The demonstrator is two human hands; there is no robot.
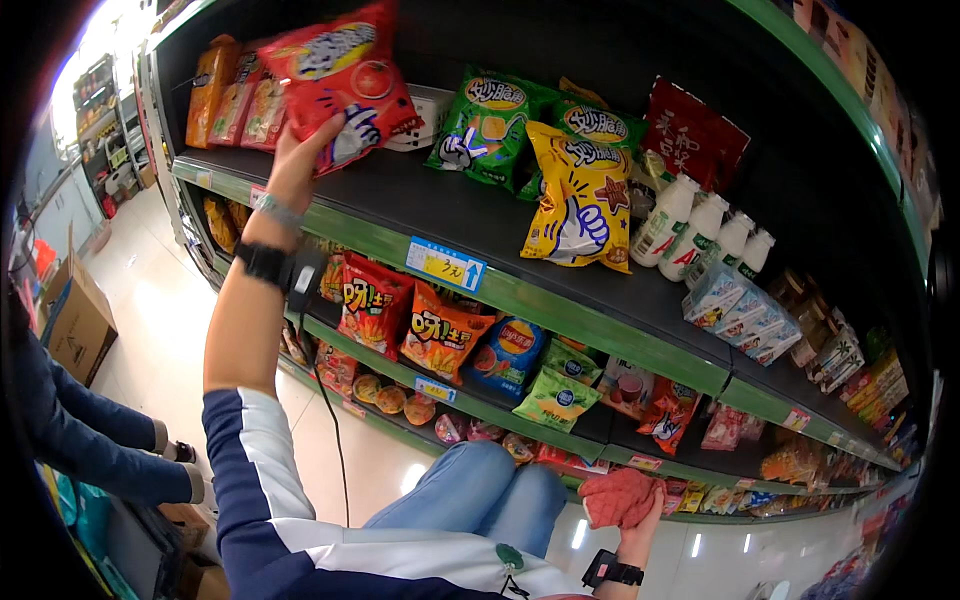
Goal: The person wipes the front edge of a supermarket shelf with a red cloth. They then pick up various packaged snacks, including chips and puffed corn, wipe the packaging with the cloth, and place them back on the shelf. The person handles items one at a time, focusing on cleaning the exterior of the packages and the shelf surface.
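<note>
My left hand (pixel 304 154) grips the lower left edge of a red snack bag (pixel 349 86), holding it up over the left part of the top shelf (pixel 360 176). Behind the bag stand pink cartons (pixel 247 112) and an orange package (pixel 212 90); a white slotted basket (pixel 424 120) shows to its right. Green snack bags (pixel 487 127) and a yellow snack bag (pixel 581 199) stand farther right on this shelf. At the lower right, away from the shelf goods, my right hand (pixel 646 510) holds a folded red cloth (pixel 616 499).
White bottles (pixel 664 221) and shrink-wrapped cartons (pixel 739 311) stand right of the yellow bag. Lower shelves hold red and orange snack bags (pixel 446 330) and small cups (pixel 390 399). A cardboard box (pixel 79 322) and another person's legs (pixel 105 427) are at left. A black cable (pixel 334 420) hangs from my left wrist.
</note>
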